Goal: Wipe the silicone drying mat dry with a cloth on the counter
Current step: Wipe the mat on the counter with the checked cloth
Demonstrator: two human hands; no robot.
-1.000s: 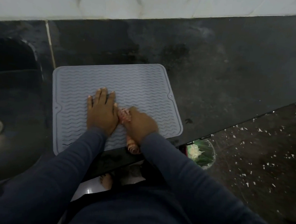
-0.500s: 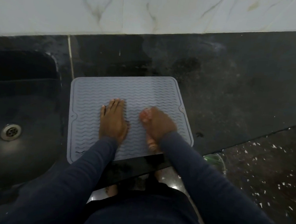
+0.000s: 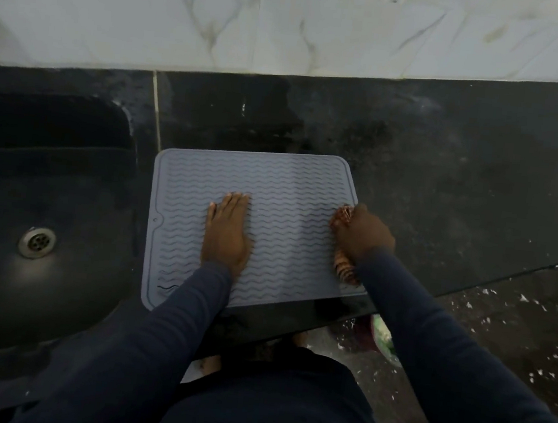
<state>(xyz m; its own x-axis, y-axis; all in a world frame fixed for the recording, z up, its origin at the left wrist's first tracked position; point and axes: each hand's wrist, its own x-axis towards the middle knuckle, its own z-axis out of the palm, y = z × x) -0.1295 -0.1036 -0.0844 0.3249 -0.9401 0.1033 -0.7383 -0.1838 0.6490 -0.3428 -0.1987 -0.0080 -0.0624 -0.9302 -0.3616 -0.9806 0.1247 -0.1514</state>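
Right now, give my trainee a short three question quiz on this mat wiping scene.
1. True or false: the left hand lies flat on the silicone drying mat.
2. Which hand holds the patterned cloth? A left, B right, C neither.
3. Fill in: the sink drain sits to the mat's ____ side.

Key: 1 true. 2 B, the right hand grips it at the mat's right edge. 3 left.
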